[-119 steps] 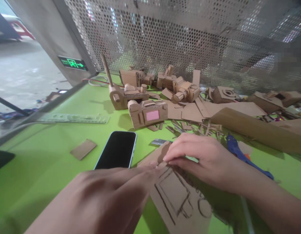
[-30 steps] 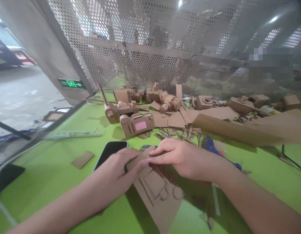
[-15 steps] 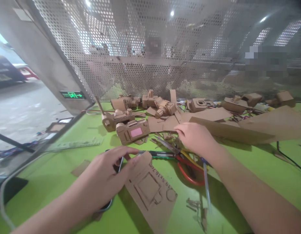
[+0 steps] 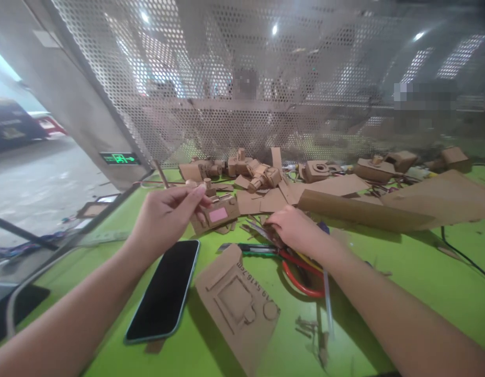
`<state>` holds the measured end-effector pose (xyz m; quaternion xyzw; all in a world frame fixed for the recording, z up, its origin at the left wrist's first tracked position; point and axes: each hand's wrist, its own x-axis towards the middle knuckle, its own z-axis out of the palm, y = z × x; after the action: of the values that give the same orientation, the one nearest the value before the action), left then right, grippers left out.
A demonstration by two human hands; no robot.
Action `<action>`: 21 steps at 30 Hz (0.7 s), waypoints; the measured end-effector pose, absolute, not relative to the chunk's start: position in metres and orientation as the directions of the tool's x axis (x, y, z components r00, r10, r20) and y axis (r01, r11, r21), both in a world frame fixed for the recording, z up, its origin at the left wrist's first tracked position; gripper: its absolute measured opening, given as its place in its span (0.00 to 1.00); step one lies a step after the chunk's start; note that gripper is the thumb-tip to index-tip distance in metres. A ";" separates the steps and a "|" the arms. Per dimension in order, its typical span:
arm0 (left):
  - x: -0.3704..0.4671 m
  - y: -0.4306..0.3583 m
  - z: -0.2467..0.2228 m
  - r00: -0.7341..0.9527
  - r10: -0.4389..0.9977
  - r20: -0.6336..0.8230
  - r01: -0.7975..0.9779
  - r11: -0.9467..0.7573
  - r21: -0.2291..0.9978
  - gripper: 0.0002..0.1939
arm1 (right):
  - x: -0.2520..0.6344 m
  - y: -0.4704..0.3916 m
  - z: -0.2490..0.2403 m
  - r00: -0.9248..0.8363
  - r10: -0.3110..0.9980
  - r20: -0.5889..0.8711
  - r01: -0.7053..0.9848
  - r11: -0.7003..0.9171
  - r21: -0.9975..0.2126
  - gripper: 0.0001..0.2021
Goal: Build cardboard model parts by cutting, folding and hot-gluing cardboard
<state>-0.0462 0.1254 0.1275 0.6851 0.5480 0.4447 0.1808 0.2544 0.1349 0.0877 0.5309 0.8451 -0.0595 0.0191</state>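
Observation:
My left hand [image 4: 166, 214] is raised in front of a cardboard camera model [image 4: 222, 220] with a pink screen and covers its left side. Thumb and fingers are pinched together; whatever they hold is hidden. Reaching over the red-handled scissors [image 4: 303, 285], my right hand [image 4: 295, 228] has its fingers curled down at the small cardboard scraps [image 4: 246, 222]; I cannot make out anything in its grip. Below lies a piece of cardboard [image 4: 246, 345] with a camera-like outline and printed numbers. A green utility knife [image 4: 260, 250] rests just beyond it.
A dark-screened phone [image 4: 164, 290] lies on the green table [image 4: 109, 277] at left. A translucent stick [image 4: 329, 309] and thin scraps [image 4: 308, 324] are at right. More cardboard models [image 4: 261, 175] and large sheets [image 4: 434, 204] line the back, before a perforated metal screen [image 4: 266, 125].
My left hand has left the outlined cardboard and moved up and left to the camera model, uncovering the phone. My right hand has moved slightly left and down over the scissors.

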 end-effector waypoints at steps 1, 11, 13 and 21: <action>-0.049 0.128 0.120 -0.013 0.905 0.426 0.591 -0.337 0.733 0.24 | 0.255 0.137 0.086 -0.430 0.900 -0.079 0.902 0.424 -0.080 0.17; -0.051 0.113 0.100 0.106 0.900 0.422 0.676 -0.377 0.633 0.22 | 0.249 0.143 0.073 -0.341 0.939 0.045 0.927 0.344 -0.150 0.18; -0.047 0.106 0.104 0.110 0.907 0.407 0.673 -0.369 0.641 0.23 | 0.249 0.141 0.076 -0.305 0.950 0.070 0.927 0.313 -0.207 0.18; -0.034 0.090 0.108 0.118 0.956 0.270 0.552 -0.289 0.782 0.20 | 0.241 0.110 0.110 -0.282 0.941 0.187 0.695 0.335 -0.636 0.07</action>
<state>-0.0338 0.0902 0.1076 0.7016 0.5371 0.3903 0.2586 0.2407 0.1102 0.1099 0.5319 0.7690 -0.2231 -0.2756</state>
